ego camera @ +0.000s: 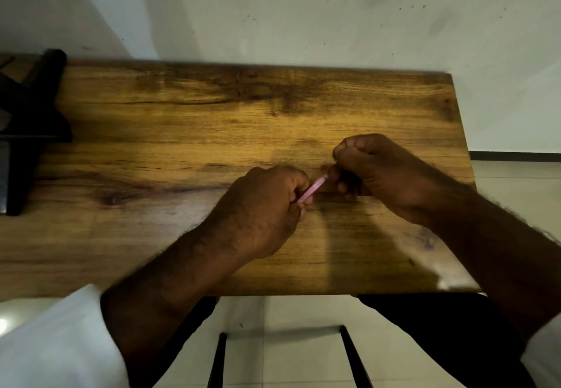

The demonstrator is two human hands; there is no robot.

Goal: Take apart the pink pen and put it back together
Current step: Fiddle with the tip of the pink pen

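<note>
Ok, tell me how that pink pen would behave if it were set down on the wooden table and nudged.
The pink pen looks slim and rounded, so it would probably roll on the smooth wooden table. It seems straight and stiff between the left hand and right hand, likely rigid plastic and light. Its glossy look suggests some slipperiness.

I sit at a small wooden table (212, 120) against a scuffed white wall (303, 11) over pale tiled floor (291, 311), a plain room in a home or office.
</note>
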